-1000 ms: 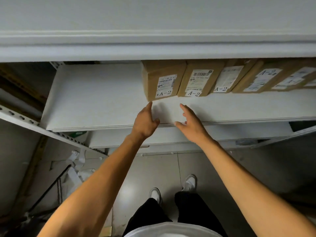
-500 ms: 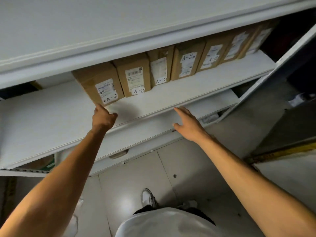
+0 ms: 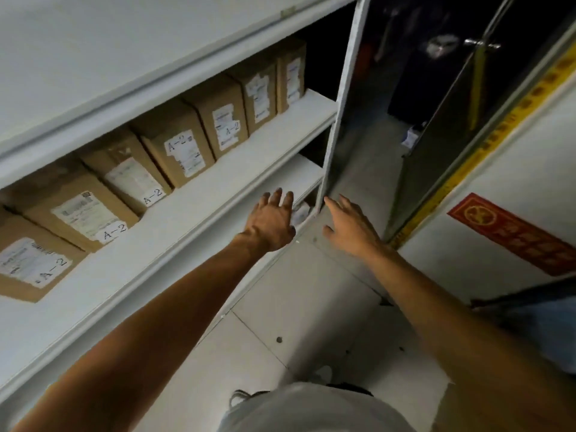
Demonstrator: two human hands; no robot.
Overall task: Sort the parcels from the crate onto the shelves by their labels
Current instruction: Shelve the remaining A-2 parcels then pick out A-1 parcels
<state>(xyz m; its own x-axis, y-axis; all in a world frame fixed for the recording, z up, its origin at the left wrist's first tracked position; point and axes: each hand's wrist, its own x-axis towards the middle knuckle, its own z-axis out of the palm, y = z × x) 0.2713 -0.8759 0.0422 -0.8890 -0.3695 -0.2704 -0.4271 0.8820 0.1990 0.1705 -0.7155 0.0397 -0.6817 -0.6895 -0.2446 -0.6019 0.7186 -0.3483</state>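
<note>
A row of brown parcels [image 3: 84, 213] is seen along the shelf [image 3: 199, 194] from the lower left of the frame up toward the upper centre, each stood with its label outward; "A-2" can be read on several, while the labels farthest up the row are too blurred to be made out. The crate is not in view.

At centre frame the left hand [image 3: 271, 219] is held out with fingers spread and nothing gripped, just past the front edge of the shelf and in front of a lower shelf, where a small pale object can be glimpsed but not identified. Just right of it the right hand [image 3: 352, 226] is likewise spread and empty, near the upright post [image 3: 343, 98]. At the right of the frame a glass door [image 3: 467, 120] and a red sign [image 3: 511, 232] are seen.

Two risks are judged. A knuckle could be knocked against the post or shelf edge if the arms are swung while the head is turning. The next parcel could be misplaced if its label is not checked.

Against half a second ago, the left hand has been lifted off the shelf by the leftmost parcel, and the view has been turned rightward.
</note>
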